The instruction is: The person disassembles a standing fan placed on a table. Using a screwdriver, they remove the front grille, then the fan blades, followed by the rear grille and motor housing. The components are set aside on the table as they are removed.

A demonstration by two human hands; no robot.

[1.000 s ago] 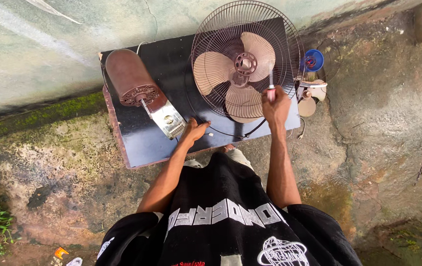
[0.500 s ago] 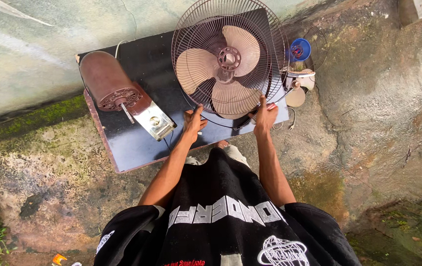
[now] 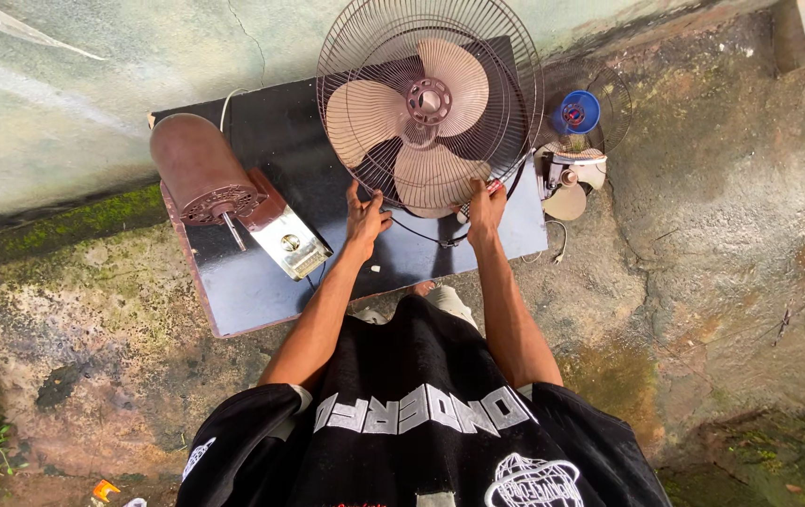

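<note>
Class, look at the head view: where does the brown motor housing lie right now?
The brown motor housing lies on the left end of the dark board, left of the fan guard and of the left hand.

Soft, even daylight; shadows are faint. Mild sheen on the dark board (image 3: 262,291) toward 9 o'clock. Sharp focus throughout; wide-angle bending at the edges.

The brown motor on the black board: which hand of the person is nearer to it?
Left. The left hand rests at the fan guard rim, just right of the brown motor. The right hand is farther right, beyond it.
</note>
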